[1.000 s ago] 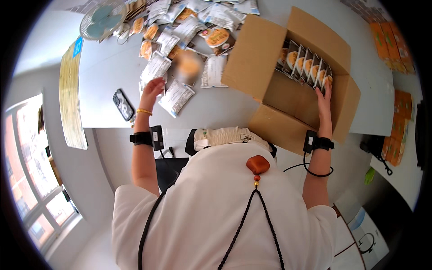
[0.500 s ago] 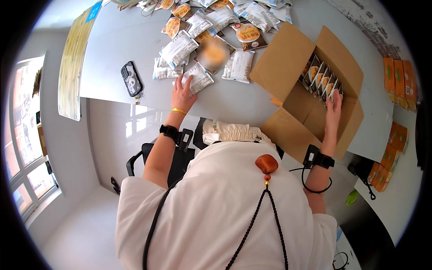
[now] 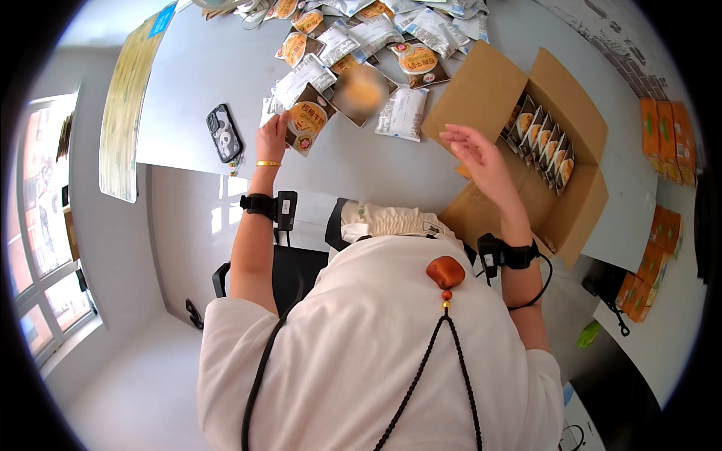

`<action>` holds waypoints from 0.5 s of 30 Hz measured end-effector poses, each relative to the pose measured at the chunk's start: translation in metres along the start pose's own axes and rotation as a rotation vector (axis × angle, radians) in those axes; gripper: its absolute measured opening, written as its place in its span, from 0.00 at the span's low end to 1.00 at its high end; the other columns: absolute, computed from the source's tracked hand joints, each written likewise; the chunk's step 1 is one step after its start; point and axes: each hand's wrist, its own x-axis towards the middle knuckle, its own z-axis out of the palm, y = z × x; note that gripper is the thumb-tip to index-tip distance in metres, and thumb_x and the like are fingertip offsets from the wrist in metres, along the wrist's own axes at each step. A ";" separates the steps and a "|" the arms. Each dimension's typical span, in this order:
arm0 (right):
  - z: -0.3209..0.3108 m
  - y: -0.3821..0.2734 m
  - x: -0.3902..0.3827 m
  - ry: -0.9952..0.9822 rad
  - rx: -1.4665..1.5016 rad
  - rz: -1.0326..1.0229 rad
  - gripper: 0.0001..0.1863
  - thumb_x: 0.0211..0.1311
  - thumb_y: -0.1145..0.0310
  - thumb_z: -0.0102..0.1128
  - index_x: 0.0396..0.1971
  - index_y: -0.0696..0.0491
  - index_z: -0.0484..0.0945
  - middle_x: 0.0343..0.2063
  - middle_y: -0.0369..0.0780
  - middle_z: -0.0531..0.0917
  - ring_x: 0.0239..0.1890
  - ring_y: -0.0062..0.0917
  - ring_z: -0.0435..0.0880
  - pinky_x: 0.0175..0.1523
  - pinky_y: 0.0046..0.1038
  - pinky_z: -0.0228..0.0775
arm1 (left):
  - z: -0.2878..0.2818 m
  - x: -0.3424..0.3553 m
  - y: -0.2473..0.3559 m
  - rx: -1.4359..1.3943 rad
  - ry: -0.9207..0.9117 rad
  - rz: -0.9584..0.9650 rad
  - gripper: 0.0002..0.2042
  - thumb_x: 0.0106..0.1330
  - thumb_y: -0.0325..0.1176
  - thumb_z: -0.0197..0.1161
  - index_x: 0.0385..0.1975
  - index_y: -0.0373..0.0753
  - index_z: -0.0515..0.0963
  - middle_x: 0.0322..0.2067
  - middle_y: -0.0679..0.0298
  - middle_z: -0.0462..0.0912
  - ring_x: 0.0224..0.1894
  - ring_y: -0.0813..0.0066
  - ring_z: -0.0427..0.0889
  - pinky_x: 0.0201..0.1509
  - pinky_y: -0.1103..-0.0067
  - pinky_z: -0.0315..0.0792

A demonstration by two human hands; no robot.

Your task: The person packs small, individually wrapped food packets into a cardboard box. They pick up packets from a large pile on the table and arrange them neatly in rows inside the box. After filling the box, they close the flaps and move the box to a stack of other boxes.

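Note:
My left hand (image 3: 272, 137) grips the left edge of a brown and orange food packet (image 3: 308, 119), whose printed front faces up, tilted above the near part of the pile. To the right, my right hand (image 3: 475, 150) is held in the air with fingers apart and nothing in it, by the left flap of an open cardboard box (image 3: 575, 214). Inside the box, several packets (image 3: 543, 143) stand on edge in a row along the far side. A silver-white packet (image 3: 402, 113) lies face down between the two hands.
A heap of loose packets (image 3: 376, 34) covers the far middle of the grey table (image 3: 180, 83). A phone (image 3: 223, 133) lies left of my left hand. The box's flaps stick out toward me. Orange boxes (image 3: 665, 139) are stacked at the far right.
My left hand has picked up a packet that lay silver side up; its brown front now shows. My right hand has left the packets in the box and moved left, out over its flap.

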 end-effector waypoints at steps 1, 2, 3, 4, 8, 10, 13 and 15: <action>0.000 0.000 0.000 -0.014 0.048 0.005 0.17 0.61 0.69 0.47 0.48 0.59 0.66 0.42 0.40 0.75 0.44 0.21 0.73 0.50 0.21 0.63 | -0.004 0.002 0.012 -0.028 -0.032 0.009 0.18 0.62 0.42 0.49 0.27 0.31 0.75 0.13 0.58 0.74 0.11 0.75 0.73 0.12 0.81 0.67; 0.001 0.002 0.000 -0.029 0.097 0.008 0.17 0.61 0.68 0.47 0.48 0.59 0.66 0.42 0.41 0.75 0.44 0.21 0.73 0.50 0.21 0.63 | -0.008 0.004 0.025 -0.055 -0.064 0.017 0.18 0.63 0.42 0.49 0.27 0.30 0.75 0.13 0.60 0.73 0.11 0.77 0.72 0.12 0.82 0.66; 0.000 0.003 0.000 -0.038 0.144 0.009 0.17 0.61 0.67 0.47 0.47 0.59 0.67 0.42 0.41 0.75 0.44 0.21 0.73 0.49 0.21 0.63 | -0.010 0.004 0.041 -0.098 -0.125 -0.013 0.19 0.62 0.43 0.50 0.28 0.29 0.75 0.12 0.64 0.72 0.11 0.81 0.70 0.13 0.84 0.65; 0.002 0.004 0.001 -0.058 0.176 0.028 0.18 0.61 0.66 0.47 0.48 0.59 0.66 0.42 0.41 0.75 0.45 0.21 0.73 0.50 0.21 0.63 | -0.012 0.003 0.059 -0.165 -0.166 0.008 0.18 0.62 0.43 0.50 0.28 0.29 0.75 0.12 0.65 0.72 0.11 0.82 0.70 0.13 0.85 0.65; 0.011 0.007 -0.003 -0.054 0.339 0.045 0.21 0.62 0.62 0.46 0.52 0.57 0.61 0.43 0.40 0.74 0.45 0.21 0.72 0.50 0.23 0.64 | 0.003 -0.002 0.131 -0.385 -0.384 0.167 0.13 0.60 0.37 0.56 0.29 0.30 0.74 0.15 0.68 0.72 0.14 0.85 0.70 0.17 0.88 0.65; 0.016 0.008 -0.003 0.006 0.485 0.024 0.23 0.62 0.61 0.46 0.53 0.56 0.59 0.44 0.40 0.73 0.45 0.20 0.72 0.50 0.23 0.64 | 0.025 -0.003 0.161 -0.385 -0.495 0.390 0.10 0.59 0.34 0.58 0.30 0.31 0.74 0.16 0.68 0.73 0.16 0.86 0.71 0.18 0.88 0.66; 0.008 0.011 -0.006 0.156 0.721 0.020 0.22 0.62 0.60 0.46 0.52 0.56 0.58 0.43 0.39 0.72 0.44 0.20 0.72 0.48 0.22 0.65 | 0.062 -0.018 0.196 -0.429 -0.888 0.229 0.13 0.56 0.31 0.60 0.37 0.32 0.68 0.20 0.67 0.76 0.21 0.88 0.73 0.23 0.86 0.71; -0.009 0.020 -0.013 0.303 0.859 0.024 0.21 0.62 0.60 0.46 0.51 0.56 0.60 0.42 0.37 0.72 0.44 0.19 0.72 0.46 0.21 0.67 | 0.091 -0.027 0.216 -0.380 -1.114 0.220 0.17 0.57 0.31 0.59 0.42 0.33 0.63 0.25 0.64 0.78 0.27 0.85 0.76 0.27 0.85 0.74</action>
